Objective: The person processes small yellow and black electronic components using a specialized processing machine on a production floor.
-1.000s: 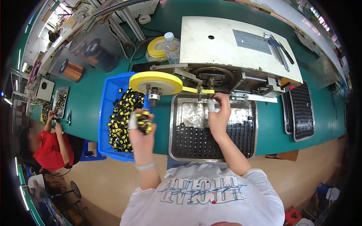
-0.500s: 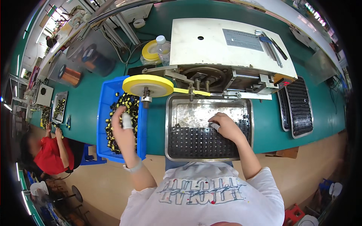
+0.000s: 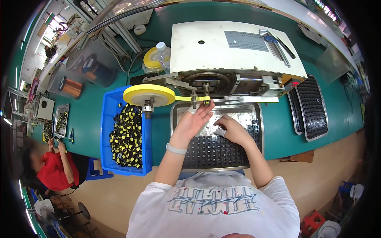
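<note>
The left hand (image 3: pixel 193 122) spreads near a small black-and-yellow part (image 3: pixel 206 102); the right hand (image 3: pixel 234 131) curls over a rectangular metal tray (image 3: pixel 245 114), grip unclear.

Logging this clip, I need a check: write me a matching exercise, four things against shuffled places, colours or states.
1. Left hand
2. Bin
3. Tools
4. Front tape roll

A. Lying on the white machine
B. Yellow and round
C. Near the yellow strip, wearing a wristband
D. Blue, holding small parts

Pairs: 1-C; 2-D; 3-A; 4-B
</note>
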Motion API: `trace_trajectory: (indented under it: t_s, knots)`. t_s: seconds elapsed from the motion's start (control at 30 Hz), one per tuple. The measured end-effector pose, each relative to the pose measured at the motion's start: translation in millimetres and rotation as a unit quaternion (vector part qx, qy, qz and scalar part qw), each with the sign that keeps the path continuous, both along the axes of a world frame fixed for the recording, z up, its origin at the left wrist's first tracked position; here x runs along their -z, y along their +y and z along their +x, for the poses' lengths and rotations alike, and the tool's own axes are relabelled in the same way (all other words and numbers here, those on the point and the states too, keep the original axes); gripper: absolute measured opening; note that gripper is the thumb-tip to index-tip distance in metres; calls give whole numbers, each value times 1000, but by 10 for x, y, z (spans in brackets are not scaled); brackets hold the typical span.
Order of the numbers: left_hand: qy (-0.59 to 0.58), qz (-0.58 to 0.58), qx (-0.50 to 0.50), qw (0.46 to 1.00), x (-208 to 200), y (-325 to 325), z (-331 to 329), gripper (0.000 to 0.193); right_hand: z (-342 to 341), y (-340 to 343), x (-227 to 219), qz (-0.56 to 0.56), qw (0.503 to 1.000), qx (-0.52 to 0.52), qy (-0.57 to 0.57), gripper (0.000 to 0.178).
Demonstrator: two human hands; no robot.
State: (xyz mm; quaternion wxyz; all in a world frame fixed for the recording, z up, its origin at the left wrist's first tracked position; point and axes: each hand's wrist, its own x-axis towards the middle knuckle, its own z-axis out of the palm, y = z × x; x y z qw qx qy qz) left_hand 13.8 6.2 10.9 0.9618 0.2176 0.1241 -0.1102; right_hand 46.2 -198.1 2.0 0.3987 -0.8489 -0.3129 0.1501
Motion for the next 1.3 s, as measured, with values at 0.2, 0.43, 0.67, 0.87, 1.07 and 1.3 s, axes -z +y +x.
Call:
trace_trajectory:
  t_s: [0.2, 0.43, 0.67, 0.87, 1.07, 1.3]
  knots:
    - [39, -198, 33, 979, 127, -83, -43, 32, 52, -14, 27, -26, 996, -84, 15, 16]
    - [58, -218, 30, 974, 168, 20, -606, 22, 56, 98, -4, 25, 1000, 5, -7, 12]
    - [67, -235, -39, 969, 276, 194, -874, 24, -202, 554, -263, 420, 846, 231, 233, 12]
    - [79, -237, -47, 967, 257, 223, -941, 20, -260, 803, -144, 450, 833, 270, 177, 13]
    - [88, -218, -67, 970, 230, 224, -1029, 19, -286, 836, -55, 440, 842, 277, 145, 15]
    - [69, -180, -67, 979, 117, 268, -1073, 18, -213, 870, -38, 414, 862, 270, 108, 16]
